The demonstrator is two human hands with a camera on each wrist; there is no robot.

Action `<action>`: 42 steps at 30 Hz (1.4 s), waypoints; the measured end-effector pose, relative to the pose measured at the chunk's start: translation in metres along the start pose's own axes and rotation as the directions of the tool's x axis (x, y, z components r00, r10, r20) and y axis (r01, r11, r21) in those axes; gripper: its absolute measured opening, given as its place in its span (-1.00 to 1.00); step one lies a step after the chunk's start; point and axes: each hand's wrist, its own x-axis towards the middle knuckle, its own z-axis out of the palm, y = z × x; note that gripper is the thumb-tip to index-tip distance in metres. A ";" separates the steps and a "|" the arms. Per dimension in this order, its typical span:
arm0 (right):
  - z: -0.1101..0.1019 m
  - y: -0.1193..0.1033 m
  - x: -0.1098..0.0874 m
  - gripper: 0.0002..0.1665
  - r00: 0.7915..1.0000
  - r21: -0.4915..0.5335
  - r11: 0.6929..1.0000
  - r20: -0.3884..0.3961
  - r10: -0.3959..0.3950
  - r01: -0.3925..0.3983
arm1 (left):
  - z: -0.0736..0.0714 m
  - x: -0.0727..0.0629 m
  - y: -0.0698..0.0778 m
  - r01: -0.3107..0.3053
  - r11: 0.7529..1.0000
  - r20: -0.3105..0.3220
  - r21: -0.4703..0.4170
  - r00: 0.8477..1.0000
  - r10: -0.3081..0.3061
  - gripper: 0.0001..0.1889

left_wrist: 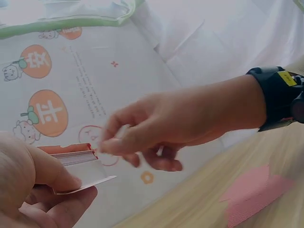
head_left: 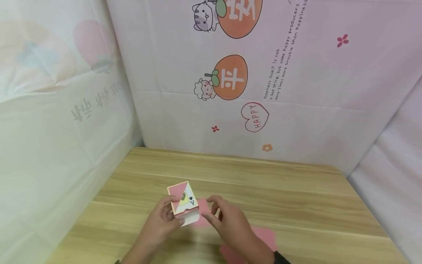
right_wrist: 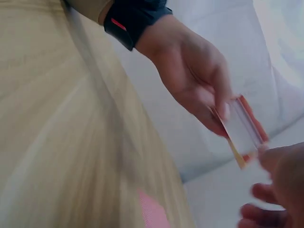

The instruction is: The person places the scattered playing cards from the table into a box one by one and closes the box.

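Note:
My left hand (head_left: pixel 161 218) grips a playing card box (head_left: pixel 184 198) above the table, thumb near its white flap (head_left: pixel 189 219). The box has a red-and-white pattern and an ace printed on it. At its opened end, the edges of a stack of cards (left_wrist: pixel 78 158) show in the left wrist view. Close beside that end is my right hand (head_left: pixel 230 220), its thumb and forefinger bent and apart, with no clearly held card between them. Pink-backed cards (head_left: pixel 200 222) appear behind the box and right fingertips. More pink-backed cards (head_left: pixel 265 236) lie under the right forearm.
The wooden table (head_left: pixel 296 198) reaches back to a white printed cloth (head_left: pixel 316 121). Another white cloth (head_left: pixel 82 154) hangs along the left side, and one (head_left: pixel 392 183) along the right.

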 end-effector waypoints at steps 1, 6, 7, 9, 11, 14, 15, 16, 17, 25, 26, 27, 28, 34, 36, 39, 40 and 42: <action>-0.005 0.005 -0.002 -0.55 1.000 -0.028 1.000 0.015 0.001 0.000 | -0.002 0.000 0.001 0.001 1.000 -0.024 -0.005 1.000 -0.002 -0.34; -0.032 0.038 -0.020 -0.67 0.993 -0.202 0.979 0.118 -0.003 0.027 | -0.010 0.000 0.006 -0.033 0.999 -0.089 -0.020 0.996 0.031 -0.33; -0.037 0.045 -0.024 -0.68 0.991 -0.229 0.973 0.132 0.011 0.020 | -0.012 0.000 0.007 -0.043 0.999 -0.099 -0.020 0.994 0.041 -0.33; -0.048 0.058 -0.033 -0.68 0.987 -0.265 0.964 0.152 0.057 -0.015 | -0.015 -0.001 0.009 -0.062 0.998 -0.119 -0.016 0.991 0.059 -0.34; -0.056 0.071 -0.042 -0.68 0.982 -0.303 0.952 0.160 0.098 -0.045 | -0.019 -0.002 0.009 -0.077 0.997 -0.139 -0.008 0.987 0.075 -0.34; -0.064 0.089 -0.054 -0.80 0.978 -0.333 0.941 0.167 0.126 -0.064 | -0.024 -0.004 0.010 -0.088 0.996 -0.157 0.009 0.984 0.088 -0.34; -0.066 0.094 -0.058 -0.86 0.978 -0.336 0.940 0.173 0.118 -0.054 | -0.025 -0.004 0.011 -0.087 0.996 -0.162 0.011 0.983 0.088 -0.34; -0.067 0.098 -0.062 -0.88 0.974 -0.338 0.940 0.190 0.122 -0.052 | -0.026 -0.004 0.012 -0.087 0.996 -0.163 0.011 0.983 0.088 -0.34; -0.068 0.101 -0.066 -0.86 0.968 -0.335 0.941 0.217 0.130 -0.051 | -0.026 -0.005 0.012 -0.082 0.997 -0.163 0.013 0.983 0.083 -0.33; -0.053 0.107 -0.085 -0.05 0.922 -0.365 0.929 0.378 0.086 0.064 | -0.026 -0.004 0.012 -0.038 0.999 -0.148 0.024 0.988 0.041 -0.32; -0.049 0.106 -0.084 0.00 0.919 -0.372 0.924 0.388 0.064 0.093 | -0.026 -0.005 0.012 -0.036 0.999 -0.145 0.025 0.989 0.039 -0.32; -0.045 0.105 -0.084 0.04 0.920 -0.377 0.918 0.391 0.038 0.122 | -0.026 -0.005 0.012 -0.036 0.999 -0.143 0.027 0.989 0.040 -0.32; -0.041 0.102 -0.083 0.07 0.920 -0.386 0.911 0.391 0.018 0.146 | -0.026 -0.005 0.012 -0.034 0.999 -0.142 0.025 0.989 0.037 -0.32; -0.025 0.082 -0.069 -0.10 0.919 -0.373 0.898 0.387 -0.078 0.234 | -0.025 -0.006 0.012 -0.045 0.999 -0.135 0.019 0.990 0.047 -0.33; -0.023 0.077 -0.063 -0.19 0.912 -0.355 0.898 0.397 -0.106 0.259 | -0.025 -0.007 0.011 -0.050 0.999 -0.136 0.015 0.989 0.051 -0.32; -0.019 0.072 -0.051 -0.27 0.898 -0.351 0.891 0.422 -0.123 0.287 | -0.024 -0.007 0.011 -0.050 0.999 -0.145 0.006 0.988 0.051 -0.33; -0.019 0.070 -0.048 -0.28 0.893 -0.353 0.891 0.435 -0.114 0.285 | -0.023 -0.008 0.011 -0.051 0.999 -0.147 0.005 0.988 0.051 -0.33; -0.018 0.066 -0.042 -0.33 0.885 -0.360 0.889 0.454 -0.098 0.283 | -0.023 -0.009 0.012 -0.049 0.999 -0.153 -0.001 0.987 0.048 -0.33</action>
